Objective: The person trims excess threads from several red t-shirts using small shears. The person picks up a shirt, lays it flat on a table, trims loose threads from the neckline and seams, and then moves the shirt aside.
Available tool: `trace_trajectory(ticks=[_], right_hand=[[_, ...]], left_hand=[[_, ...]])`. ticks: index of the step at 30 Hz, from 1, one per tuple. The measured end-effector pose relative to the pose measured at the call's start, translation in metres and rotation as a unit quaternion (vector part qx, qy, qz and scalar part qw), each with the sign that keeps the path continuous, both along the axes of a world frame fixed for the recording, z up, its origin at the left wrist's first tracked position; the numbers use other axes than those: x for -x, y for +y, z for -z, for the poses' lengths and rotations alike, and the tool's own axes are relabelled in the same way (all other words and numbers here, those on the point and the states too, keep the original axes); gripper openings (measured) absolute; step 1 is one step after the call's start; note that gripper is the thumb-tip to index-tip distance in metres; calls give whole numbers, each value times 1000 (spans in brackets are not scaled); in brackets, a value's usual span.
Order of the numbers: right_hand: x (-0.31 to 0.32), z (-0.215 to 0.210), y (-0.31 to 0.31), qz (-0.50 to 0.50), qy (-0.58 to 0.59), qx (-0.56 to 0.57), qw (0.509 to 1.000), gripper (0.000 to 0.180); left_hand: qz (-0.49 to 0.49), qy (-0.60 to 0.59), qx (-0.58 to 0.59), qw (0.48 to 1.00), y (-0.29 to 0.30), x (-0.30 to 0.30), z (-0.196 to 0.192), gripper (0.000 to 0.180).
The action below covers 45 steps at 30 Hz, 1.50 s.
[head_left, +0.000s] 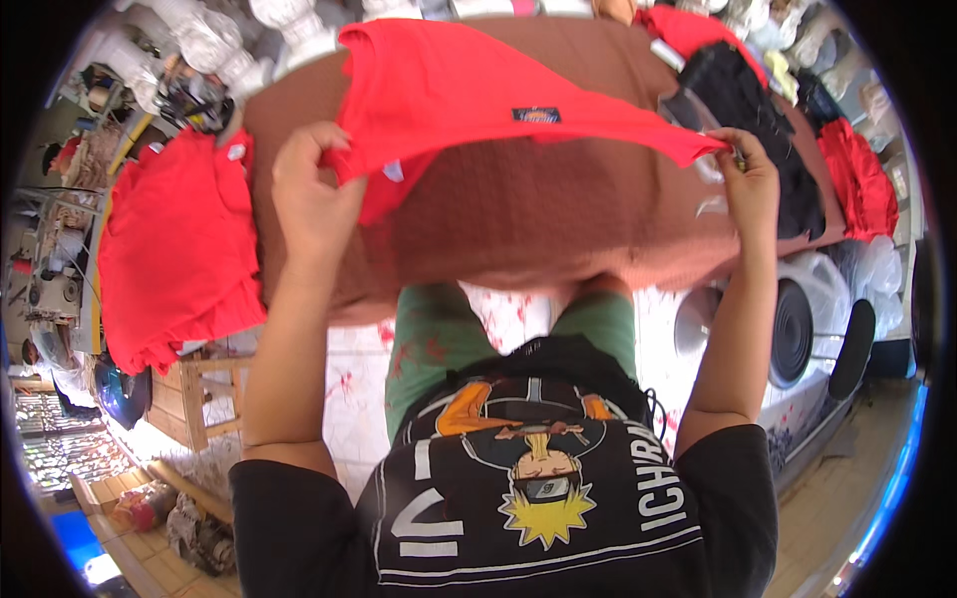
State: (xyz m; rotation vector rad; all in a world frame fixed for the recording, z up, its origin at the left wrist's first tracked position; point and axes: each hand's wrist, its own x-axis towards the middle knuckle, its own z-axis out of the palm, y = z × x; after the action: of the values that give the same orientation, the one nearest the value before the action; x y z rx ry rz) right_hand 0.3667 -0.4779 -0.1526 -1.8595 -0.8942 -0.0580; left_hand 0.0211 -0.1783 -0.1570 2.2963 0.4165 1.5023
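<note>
A black printed shirt fills the foreground, while beyond it the left hand and right hand each pinch shut on a red garment's edge, apparently stretching it flat above the brown-covered desk.

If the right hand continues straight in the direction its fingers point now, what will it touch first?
Probably the black folded garment on the brown padded table; the right hand pinching the red cloth points there, though depth is unclear.
</note>
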Motion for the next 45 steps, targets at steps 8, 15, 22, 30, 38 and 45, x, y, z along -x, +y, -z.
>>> trace_trajectory(ticks=[8, 15, 22, 30, 38, 45], right_hand=[[17, 52, -31, -45, -45, 268, 961, 26], [80, 46, 40, -161, -80, 136, 974, 22], [114, 78, 63, -225, -90, 183, 953, 32], [103, 78, 55, -195, -170, 197, 946, 28], [52, 37, 15, -219, 180, 63, 957, 9], [47, 73, 37, -71, -61, 222, 970, 41]], left_hand=[[-14, 246, -38, 968, -55, 27, 71, 33], [95, 205, 134, 965, -73, -37, 58, 18], [69, 360, 15, 930, -92, -49, 72, 33], [-45, 376, -11, 925, -52, -33, 48, 28], [167, 263, 379, 872, -46, -7, 14, 18], [8, 392, 258, 883, -43, -31, 53, 25]])
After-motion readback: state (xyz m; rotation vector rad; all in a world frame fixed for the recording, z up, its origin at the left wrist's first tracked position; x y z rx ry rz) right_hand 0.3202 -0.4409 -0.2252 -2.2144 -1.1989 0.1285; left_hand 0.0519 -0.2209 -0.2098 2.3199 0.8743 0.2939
